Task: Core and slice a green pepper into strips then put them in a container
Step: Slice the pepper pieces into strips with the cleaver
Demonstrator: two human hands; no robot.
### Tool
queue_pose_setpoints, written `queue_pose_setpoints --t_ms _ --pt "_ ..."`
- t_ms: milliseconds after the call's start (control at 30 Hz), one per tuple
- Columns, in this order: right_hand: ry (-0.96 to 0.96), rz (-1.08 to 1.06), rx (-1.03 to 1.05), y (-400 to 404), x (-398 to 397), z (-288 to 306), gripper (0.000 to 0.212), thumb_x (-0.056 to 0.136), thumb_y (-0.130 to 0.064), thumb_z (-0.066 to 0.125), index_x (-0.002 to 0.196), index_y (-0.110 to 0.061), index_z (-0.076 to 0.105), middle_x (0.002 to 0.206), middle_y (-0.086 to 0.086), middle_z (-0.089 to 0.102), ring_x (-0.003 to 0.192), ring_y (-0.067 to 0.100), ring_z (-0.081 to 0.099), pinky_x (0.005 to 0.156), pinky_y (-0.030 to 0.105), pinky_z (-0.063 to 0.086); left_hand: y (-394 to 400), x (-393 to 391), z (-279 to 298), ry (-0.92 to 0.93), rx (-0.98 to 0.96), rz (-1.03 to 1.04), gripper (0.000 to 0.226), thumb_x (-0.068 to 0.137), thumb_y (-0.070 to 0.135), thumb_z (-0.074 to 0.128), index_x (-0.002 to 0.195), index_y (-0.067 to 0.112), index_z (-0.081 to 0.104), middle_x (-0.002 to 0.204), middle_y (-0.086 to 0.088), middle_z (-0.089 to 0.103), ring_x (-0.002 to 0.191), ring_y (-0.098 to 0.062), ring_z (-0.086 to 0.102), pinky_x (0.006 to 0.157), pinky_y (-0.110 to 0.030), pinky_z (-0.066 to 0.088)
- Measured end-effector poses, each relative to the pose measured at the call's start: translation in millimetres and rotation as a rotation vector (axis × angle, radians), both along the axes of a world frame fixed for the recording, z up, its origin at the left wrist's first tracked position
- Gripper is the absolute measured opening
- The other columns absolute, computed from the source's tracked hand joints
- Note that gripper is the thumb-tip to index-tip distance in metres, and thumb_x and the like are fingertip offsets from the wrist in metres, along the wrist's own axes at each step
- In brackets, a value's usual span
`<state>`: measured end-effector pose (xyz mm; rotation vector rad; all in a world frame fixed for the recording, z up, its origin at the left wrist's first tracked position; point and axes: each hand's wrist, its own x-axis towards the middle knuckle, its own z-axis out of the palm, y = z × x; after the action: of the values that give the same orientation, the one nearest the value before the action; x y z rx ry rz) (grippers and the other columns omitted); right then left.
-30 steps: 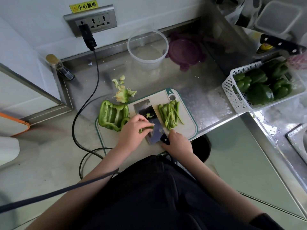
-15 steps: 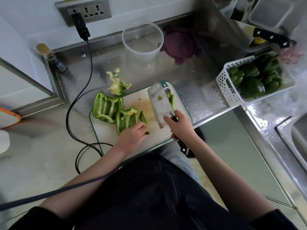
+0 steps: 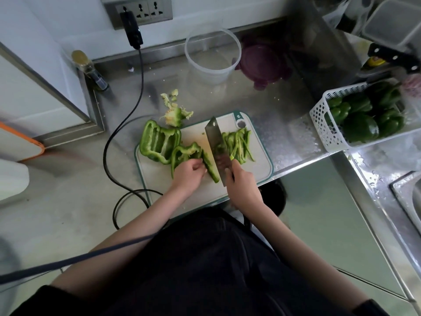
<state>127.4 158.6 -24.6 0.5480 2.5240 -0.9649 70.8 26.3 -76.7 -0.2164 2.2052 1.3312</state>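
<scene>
Person's clothing, seen from above.
Black top (image 3: 205,270) with sleeves (image 3: 45,302) pushed up; forearms bare, both hands ungloved.

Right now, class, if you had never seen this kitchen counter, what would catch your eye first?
The broad steel cleaver stands out mid-board, gripped by the right hand, while the left hand steadies a green pepper piece. Cut green pepper strips lie right of the blade; behind the board waits a clear round plastic container.

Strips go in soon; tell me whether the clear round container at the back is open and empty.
Open and empty: the clear container has no lid, its bare bottom shows, and the purple lid lies beside it.
</scene>
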Motion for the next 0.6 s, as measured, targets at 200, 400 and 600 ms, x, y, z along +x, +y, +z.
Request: queue_pose_setpoints --t_ms 200,400,600 --pt "0.012 -0.025 -0.008 2.2 -0.8 -0.6 0.019 0.101 -0.028 0.034 0.088 -0.014 0.037 0.070 0.010 0.052 0.055 0.030 0.050 0.047 0.039 0.044 12.7 -11.2 1.9 -0.050 0.000 -0.077 0.017 0.092 0.016 0.053 0.104 0.015 0.066 0.095 -0.006 0.068 0.091 -0.025 0.064 0.080 -0.032 0.047" --pt "0.005 -0.072 0.017 6.5 3.8 -0.6 0.017 0.101 -0.026 0.034 0.093 -0.013 0.041 0.071 0.012 0.054 0.056 0.036 0.056 0.052 0.053 0.052 23.4 -12.3 2.9 -0.065 -0.001 -0.109 0.037 0.091 0.012 0.045 0.124 0.016 0.060 0.114 -0.001 0.065 0.104 -0.020 0.059 0.089 -0.032 0.048" --pt "0.050 -0.215 0.026 0.4 2.3 -4.5 0.017 0.101 -0.028 0.032 0.091 -0.016 0.038 0.075 0.012 0.057 0.060 0.037 0.059 0.054 0.053 0.053 23.6 -0.3 0.3 -0.062 -0.078 -0.099 0.040 0.093 0.006 0.045 0.133 0.009 0.050 0.130 -0.003 0.057 0.116 -0.021 0.054 0.092 -0.028 0.044"
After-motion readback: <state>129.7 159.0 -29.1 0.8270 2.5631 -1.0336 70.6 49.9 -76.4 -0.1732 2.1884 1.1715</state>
